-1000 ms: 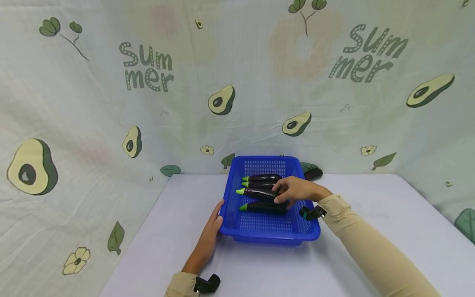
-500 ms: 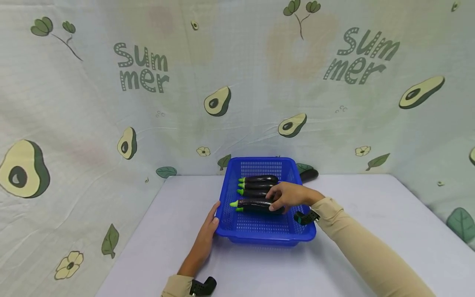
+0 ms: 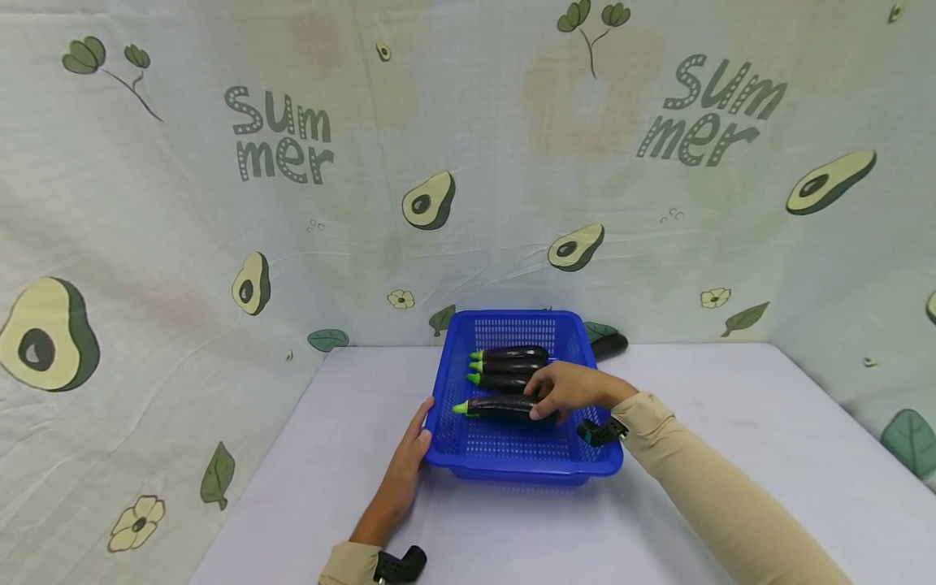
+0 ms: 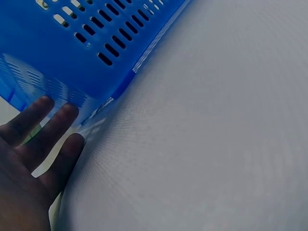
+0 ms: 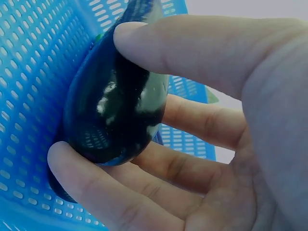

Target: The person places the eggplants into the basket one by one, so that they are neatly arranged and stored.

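My right hand [image 3: 574, 385] pinches the blunt end of a glossy dark eggplant [image 3: 497, 407] between thumb and fingers. Its green stem points left, and it lies low inside the blue basket [image 3: 526, 466]. Another dark rounded end [image 5: 58, 185] shows below the held one in the right wrist view, mostly hidden. Behind, three more eggplants [image 3: 508, 353] lie side by side, stems left, partly covered by my right hand. My left hand [image 3: 409, 455] rests with straight fingers against the basket's left side; in the left wrist view its fingertips [image 4: 70, 111] overlap the slotted wall.
Outside the basket, at its back right, one more eggplant [image 3: 610, 346] lies partly hidden by the rim. The white table [image 3: 702, 422] ends at a printed cloth backdrop [image 3: 497, 162]. Black wrist cameras [image 3: 603, 431] sit on both wrists.
My right hand has moved the gripped eggplant toward the near side, then slightly lower, over the nearest eggplant. Behind it a third eggplant now shows. My left hand stays at the basket.
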`<state>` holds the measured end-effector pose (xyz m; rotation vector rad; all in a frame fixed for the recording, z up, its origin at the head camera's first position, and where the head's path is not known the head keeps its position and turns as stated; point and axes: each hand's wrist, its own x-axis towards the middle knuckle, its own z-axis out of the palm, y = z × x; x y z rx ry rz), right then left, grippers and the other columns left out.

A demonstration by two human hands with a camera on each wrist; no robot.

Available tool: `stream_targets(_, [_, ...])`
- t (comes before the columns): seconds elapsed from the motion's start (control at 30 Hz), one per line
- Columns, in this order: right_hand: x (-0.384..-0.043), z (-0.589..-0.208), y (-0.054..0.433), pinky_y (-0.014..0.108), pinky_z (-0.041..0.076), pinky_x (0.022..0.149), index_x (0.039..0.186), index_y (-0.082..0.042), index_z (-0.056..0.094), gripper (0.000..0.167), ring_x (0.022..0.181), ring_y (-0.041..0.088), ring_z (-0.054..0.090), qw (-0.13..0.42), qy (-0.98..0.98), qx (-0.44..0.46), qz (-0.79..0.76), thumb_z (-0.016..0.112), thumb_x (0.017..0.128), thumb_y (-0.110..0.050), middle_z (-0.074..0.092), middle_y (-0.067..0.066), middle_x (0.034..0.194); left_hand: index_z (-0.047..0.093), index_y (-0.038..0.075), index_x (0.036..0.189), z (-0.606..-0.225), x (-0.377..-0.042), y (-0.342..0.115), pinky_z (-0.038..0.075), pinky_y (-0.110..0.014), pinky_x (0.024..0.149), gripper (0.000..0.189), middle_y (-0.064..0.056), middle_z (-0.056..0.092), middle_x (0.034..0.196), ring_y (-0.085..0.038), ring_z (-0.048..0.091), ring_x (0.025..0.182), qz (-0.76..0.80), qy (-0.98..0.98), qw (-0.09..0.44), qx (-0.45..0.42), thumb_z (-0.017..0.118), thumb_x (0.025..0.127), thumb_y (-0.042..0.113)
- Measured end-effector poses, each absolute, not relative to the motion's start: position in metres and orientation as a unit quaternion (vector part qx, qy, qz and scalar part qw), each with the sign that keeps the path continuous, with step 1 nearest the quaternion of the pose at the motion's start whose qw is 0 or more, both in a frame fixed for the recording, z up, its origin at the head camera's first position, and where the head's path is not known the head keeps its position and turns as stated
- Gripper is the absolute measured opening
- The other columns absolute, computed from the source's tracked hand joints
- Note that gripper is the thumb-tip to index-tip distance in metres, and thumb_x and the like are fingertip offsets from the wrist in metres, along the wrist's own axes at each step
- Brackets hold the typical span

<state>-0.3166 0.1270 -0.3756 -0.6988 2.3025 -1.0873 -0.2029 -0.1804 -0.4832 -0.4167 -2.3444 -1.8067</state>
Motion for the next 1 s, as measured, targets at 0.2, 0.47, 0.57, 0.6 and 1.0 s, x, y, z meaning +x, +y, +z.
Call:
stream_targets(0.2, [-0.3162, -0.3760, 0.1260, 0.041, 0.061, 0.067, 0.120, 0.003, 0.066, 0.045, 0.081, 0.025, 0.069, 0.242, 0.851, -0.266, -0.383, 0.084, 0.080, -0.012, 0.064, 0.015, 0.102, 0.021, 0.032, 0.161, -0.4809, -0.2034, -0.1800, 0.011, -0.064, 0.116, 0.054, -0.002, 0.017, 0.166, -0.032, 0.013, 0.152, -0.602, -0.782, 0.075, -0.140, 0.029, 0.108, 0.041])
stream_targets(0.47, [-0.3159, -0.3784, 0.1249, 0.042, 0.061, 0.065, 0.118, 0.004, 0.067, 0.046, 0.077, 0.027, 0.070, 0.228, 0.859, -0.272, -0.369, 0.085, 0.079, -0.013, 0.066, 0.013, 0.097, 0.021, 0.033, 0.161, -0.4796, -0.2032, -0.1795, 0.011, -0.064, 0.116, 0.054, -0.002, 0.017, 0.166, -0.032, 0.013, 0.152, -0.600, -0.785, 0.074, -0.136, 0.029, 0.108, 0.043])
stream_targets(0.57, [-0.3149, -0.3784, 0.1237, 0.041, 0.061, 0.064, 0.118, 0.005, 0.066, 0.048, 0.077, 0.026, 0.070, 0.227, 0.861, -0.271, -0.366, 0.085, 0.079, -0.013, 0.066, 0.012, 0.095, 0.020, 0.033, 0.161, -0.4799, -0.2032, -0.1794, 0.011, -0.065, 0.115, 0.054, -0.002, 0.016, 0.166, -0.033, 0.013, 0.152, -0.600, -0.785, 0.073, -0.136, 0.028, 0.108, 0.044])
stream_targets(0.6, [-0.3144, -0.3783, 0.1233, 0.041, 0.061, 0.064, 0.118, 0.005, 0.066, 0.047, 0.077, 0.026, 0.069, 0.226, 0.861, -0.270, -0.366, 0.085, 0.079, -0.012, 0.066, 0.012, 0.095, 0.020, 0.033, 0.161, -0.4800, -0.2031, -0.1794, 0.011, -0.065, 0.115, 0.054, -0.002, 0.016, 0.166, -0.033, 0.013, 0.152, -0.600, -0.785, 0.073, -0.136, 0.028, 0.108, 0.044])
stream_targets(1.0, [-0.3124, -0.3791, 0.1223, 0.040, 0.061, 0.064, 0.116, 0.004, 0.066, 0.043, 0.075, 0.026, 0.070, 0.229, 0.860, -0.275, -0.363, 0.084, 0.080, -0.012, 0.066, 0.011, 0.095, 0.020, 0.032, 0.161, -0.4823, -0.2024, -0.1798, 0.012, -0.064, 0.116, 0.054, -0.002, 0.016, 0.166, -0.033, 0.013, 0.152, -0.598, -0.786, 0.075, -0.139, 0.028, 0.108, 0.042])
